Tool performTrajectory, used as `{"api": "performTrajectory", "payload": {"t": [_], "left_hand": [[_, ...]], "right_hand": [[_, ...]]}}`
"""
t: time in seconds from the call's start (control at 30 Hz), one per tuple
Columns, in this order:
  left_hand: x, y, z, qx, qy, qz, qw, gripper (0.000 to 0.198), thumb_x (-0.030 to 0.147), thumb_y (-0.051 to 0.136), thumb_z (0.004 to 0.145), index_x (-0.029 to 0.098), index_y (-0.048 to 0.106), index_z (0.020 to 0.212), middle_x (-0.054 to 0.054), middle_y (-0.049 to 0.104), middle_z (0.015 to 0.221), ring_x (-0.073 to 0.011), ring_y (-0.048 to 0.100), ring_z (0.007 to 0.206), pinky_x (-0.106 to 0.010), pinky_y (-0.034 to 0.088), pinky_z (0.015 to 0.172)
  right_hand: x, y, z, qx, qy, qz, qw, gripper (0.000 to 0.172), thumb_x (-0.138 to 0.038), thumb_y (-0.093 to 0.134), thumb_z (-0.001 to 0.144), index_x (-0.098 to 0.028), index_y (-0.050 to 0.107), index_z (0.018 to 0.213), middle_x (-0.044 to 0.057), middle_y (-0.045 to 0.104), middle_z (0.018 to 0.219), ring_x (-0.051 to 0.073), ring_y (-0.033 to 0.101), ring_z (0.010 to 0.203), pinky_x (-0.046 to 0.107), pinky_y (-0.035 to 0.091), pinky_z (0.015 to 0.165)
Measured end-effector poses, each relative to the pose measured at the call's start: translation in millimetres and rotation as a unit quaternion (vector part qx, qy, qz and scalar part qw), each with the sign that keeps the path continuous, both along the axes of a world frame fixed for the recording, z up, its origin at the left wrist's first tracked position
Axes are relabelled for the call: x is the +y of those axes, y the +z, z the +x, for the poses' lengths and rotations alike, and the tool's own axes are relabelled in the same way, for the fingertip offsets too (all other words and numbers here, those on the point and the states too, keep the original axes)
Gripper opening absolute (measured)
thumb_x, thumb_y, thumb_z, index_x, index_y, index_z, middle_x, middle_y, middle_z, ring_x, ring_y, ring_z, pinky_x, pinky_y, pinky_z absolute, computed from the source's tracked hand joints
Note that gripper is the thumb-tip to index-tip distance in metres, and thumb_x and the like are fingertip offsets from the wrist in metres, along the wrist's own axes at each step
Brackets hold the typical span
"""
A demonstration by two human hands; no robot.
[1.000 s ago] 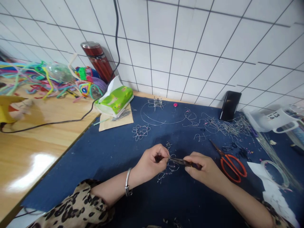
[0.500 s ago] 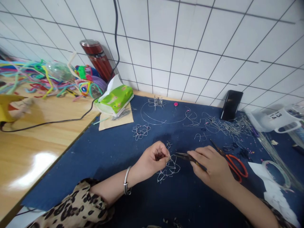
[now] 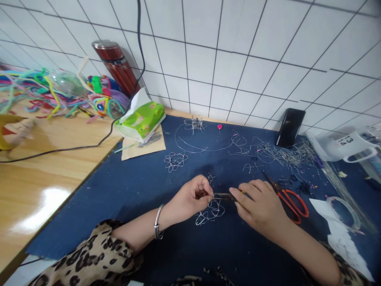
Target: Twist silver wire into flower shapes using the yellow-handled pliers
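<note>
One wire ornament [image 3: 216, 210] seems pinched by the left hand [image 3: 187, 200], while the right hand [image 3: 258, 204] grips pliers [image 3: 226, 197].

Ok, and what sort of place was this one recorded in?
Probably a small craft workspace, going by the pile of thin wire, the heap of colourful fuzzy stems and the pliers in the right hand.
</note>
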State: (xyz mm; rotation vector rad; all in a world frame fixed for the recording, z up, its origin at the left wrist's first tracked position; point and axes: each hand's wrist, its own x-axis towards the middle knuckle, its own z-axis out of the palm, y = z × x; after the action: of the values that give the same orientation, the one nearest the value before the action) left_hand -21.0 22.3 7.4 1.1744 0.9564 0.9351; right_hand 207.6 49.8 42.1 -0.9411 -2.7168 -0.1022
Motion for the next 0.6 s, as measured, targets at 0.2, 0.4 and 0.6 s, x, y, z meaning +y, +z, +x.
{"api": "performTrajectory", "payload": {"t": [0.2,0.4,0.6], "left_hand": [[1.0,1.0,-0.8,0.006,-0.011,-0.003,1.0,0.016,0.007,0.053,0.078,0.017,0.041,0.081,0.0,0.055,0.082,-0.0058,0.042,0.057,-0.021,0.034,0.051],[1.3,1.5,-0.8,0.033,-0.023,0.008,0.999,0.015,0.007,0.052,0.078,0.017,0.041,0.081,-0.001,0.055,0.082,-0.0061,0.041,0.057,-0.021,0.033,0.05],[0.3,-0.1,-1.0,0.1,-0.022,0.033,0.994,0.014,0.009,0.052,0.077,0.018,0.042,0.081,-0.002,0.057,0.083,-0.008,0.045,0.06,-0.022,0.037,0.053]], "right_hand": [[-0.1,1.1,-2.1,-0.009,0.005,-0.014,1.0,0.028,-0.024,0.052,0.083,-0.023,0.059,0.11,0.004,0.06,0.098,0.02,0.046,0.086,0.035,0.033,0.073],[-3.8,3.9,-2.8,-0.043,0.008,-0.011,0.999,0.027,-0.024,0.05,0.085,-0.023,0.058,0.11,0.004,0.06,0.095,0.019,0.044,0.082,0.034,0.031,0.07],[-6.8,6.7,-2.5,-0.069,0.007,0.005,0.998,0.027,-0.024,0.049,0.085,-0.022,0.058,0.111,0.005,0.06,0.093,0.019,0.043,0.081,0.034,0.03,0.068]]}}
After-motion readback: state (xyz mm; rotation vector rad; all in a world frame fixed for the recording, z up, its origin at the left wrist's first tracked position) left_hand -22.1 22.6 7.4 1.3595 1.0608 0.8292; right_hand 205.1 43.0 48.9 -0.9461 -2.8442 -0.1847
